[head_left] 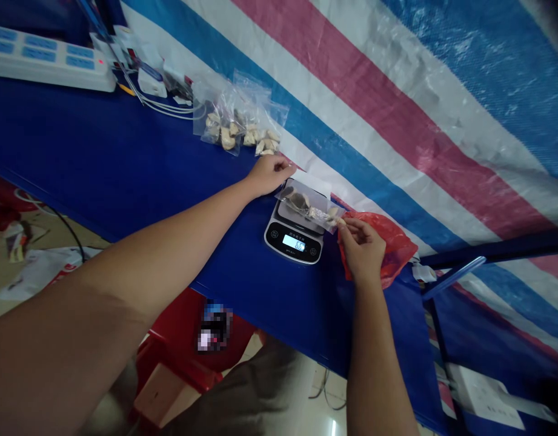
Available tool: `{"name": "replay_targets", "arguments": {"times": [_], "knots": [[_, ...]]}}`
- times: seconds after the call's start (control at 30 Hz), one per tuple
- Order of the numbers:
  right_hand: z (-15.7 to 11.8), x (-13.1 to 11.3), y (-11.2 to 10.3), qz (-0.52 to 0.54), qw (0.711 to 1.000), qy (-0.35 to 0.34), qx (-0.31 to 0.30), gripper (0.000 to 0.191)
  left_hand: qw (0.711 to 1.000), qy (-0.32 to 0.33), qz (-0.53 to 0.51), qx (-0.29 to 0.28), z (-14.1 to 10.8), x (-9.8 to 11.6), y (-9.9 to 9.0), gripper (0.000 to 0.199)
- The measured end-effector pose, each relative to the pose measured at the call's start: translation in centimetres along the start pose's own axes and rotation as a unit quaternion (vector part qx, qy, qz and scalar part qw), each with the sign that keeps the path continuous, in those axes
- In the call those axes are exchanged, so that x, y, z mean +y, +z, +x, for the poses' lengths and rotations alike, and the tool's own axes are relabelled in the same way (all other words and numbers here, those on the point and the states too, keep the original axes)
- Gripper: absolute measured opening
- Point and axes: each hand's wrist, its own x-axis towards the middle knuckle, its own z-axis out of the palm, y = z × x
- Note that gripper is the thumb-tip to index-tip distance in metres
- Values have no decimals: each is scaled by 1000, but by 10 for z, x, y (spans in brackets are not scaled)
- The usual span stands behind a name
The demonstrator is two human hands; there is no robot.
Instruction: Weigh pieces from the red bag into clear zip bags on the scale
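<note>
A clear plastic bag (318, 213) with pale and dark chunky pieces inside lies across a digital kitchen scale (293, 241). The lit display appears to show 66, though a decimal point is hard to make out. My left hand (270, 174) is closed at the bag's left end, its fingertips pinched together. At the other end, my right hand (363, 242) pinches the bag between thumb and fingers, beside a pale piece. Behind my right hand sits a crumpled red plastic bag (399, 245). White paper (312, 181) shows behind the scale.
Several clear zip bags (228, 136) of pale pieces lie beyond my left hand. A power strip (46, 60) and cables stand at the left on the blue table (97, 145). Striped sheeting (351, 79) borders the back. A red stool (181, 324) is below the front edge.
</note>
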Motion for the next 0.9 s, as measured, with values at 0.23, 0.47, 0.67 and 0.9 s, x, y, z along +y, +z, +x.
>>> {"name": "replay_targets", "arguments": {"times": [0.23,0.47,0.67,0.9], "knots": [[-4,-16,20,39,998,52,3,28,1000,2,-12,-13,-2,-2,3,25],[-1,-13,0,124,981,146,35,23,1000,-20,-10,11,2,-2,1,27],[0,-12,0,134,976,172,-11,26,999,-23,-6,48,4,-4,1,17],[-1,-10,-1,145,978,150,29,39,994,-28,-13,108,5,-5,1,27]]}}
